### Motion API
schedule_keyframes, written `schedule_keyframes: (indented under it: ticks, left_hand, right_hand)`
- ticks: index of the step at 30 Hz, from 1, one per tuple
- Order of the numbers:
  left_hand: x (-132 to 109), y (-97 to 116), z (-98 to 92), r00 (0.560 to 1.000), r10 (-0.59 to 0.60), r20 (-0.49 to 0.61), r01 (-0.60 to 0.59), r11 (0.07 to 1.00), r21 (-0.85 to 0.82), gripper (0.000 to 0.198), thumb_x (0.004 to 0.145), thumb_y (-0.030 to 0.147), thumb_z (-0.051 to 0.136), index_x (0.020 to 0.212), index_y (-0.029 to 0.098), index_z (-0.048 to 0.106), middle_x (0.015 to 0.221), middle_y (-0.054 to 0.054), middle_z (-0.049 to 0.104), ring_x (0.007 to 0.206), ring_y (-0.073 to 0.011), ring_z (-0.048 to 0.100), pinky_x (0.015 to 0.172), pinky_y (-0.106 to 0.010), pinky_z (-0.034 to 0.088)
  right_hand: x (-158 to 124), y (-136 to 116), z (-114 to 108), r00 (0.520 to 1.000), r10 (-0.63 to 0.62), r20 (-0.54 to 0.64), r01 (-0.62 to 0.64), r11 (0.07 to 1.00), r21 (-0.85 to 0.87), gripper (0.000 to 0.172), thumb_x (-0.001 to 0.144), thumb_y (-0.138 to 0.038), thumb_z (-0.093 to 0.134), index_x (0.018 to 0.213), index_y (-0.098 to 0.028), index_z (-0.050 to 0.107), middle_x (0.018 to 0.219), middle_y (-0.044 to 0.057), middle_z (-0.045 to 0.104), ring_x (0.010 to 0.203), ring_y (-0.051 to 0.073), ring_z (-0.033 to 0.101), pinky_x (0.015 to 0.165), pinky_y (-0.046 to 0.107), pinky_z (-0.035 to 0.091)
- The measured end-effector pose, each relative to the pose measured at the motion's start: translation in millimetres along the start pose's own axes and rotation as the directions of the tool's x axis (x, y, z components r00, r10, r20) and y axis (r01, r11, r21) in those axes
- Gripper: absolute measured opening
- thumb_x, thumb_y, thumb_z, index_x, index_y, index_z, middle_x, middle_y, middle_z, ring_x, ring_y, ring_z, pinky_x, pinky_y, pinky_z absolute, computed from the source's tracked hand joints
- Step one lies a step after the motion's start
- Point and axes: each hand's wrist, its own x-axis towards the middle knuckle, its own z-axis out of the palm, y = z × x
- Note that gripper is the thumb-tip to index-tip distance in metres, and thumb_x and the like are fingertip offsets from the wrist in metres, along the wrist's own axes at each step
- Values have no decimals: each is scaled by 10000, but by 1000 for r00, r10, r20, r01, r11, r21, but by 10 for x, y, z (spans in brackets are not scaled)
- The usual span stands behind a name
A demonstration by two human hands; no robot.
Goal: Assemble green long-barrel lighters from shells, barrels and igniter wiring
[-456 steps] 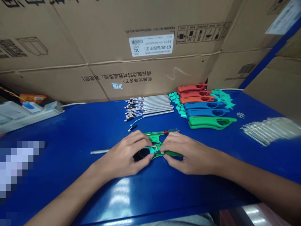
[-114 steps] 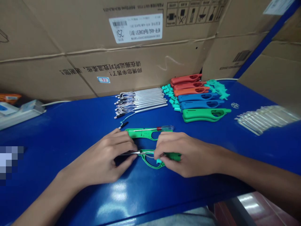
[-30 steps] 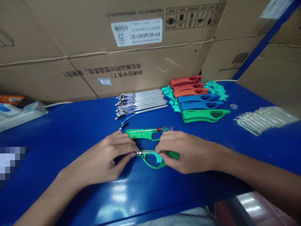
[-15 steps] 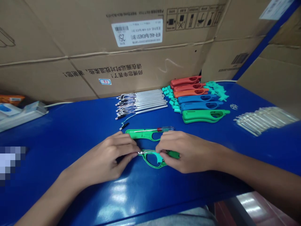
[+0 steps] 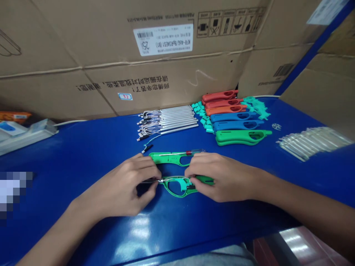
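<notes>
A green lighter shell half (image 5: 173, 193) lies on the blue table, its inside facing up, with a teal trigger (image 5: 182, 183) in its loop. My left hand (image 5: 138, 183) pinches a thin metal tube (image 5: 160, 181) at the narrow left end of this shell. Thin pale wires (image 5: 174, 177) run from the tube along the shell toward my right hand (image 5: 212, 177). That hand grips the shell's handle end, its fingertips at the wires and a dark part by the trigger. Just behind, a second green shell half (image 5: 166, 158) carries a screwdriver (image 5: 190, 152), partly hidden by my right hand.
Metal tubes with wires (image 5: 177, 120) lie in a row behind. Red, blue and green lighter shells (image 5: 241, 136) are stacked beside teal caps (image 5: 206, 122) and triggers (image 5: 256, 105). Clear tubes (image 5: 313, 142) lie right. A cardboard box (image 5: 97, 48) stands behind; a power strip (image 5: 33, 135) sits left.
My left fingers have slid slightly left along the metal tube, exposing more of it. The teal trigger sits a little further left, and more of the dark part beside it shows.
</notes>
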Motion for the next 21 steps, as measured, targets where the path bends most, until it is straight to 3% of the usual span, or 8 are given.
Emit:
schedule_keyframes:
  ticks: [5,10,21]
  left_hand:
    - [19,8,46,997,13,-75,-9,999,50,94,869,249,572,844,176,627,784,-27,623,747,-194,589,787,-399,456]
    - [64,61,161,978,79,-193,-74,997,33,240,852,328,665,1006,146,644,930,-74,657,889,-229,599,835,-403,480]
    - [101,111,221,986,53,-157,-69,993,-95,125,903,274,624,945,160,654,875,-53,647,852,-211,590,824,-386,481]
  right_hand:
    - [6,-3,10,1000,8,15,-8,1000,-7,154,857,-58,548,871,-117,689,794,34,641,780,149,560,804,278,419]
    - [8,-2,28,1000,7,18,-7,1000,-1,150,853,-54,549,870,-119,683,799,34,630,781,145,566,748,267,421]
    - [12,-11,27,1000,16,13,-16,1000,-6,142,863,-70,535,852,-147,654,805,29,628,778,149,560,762,280,433]
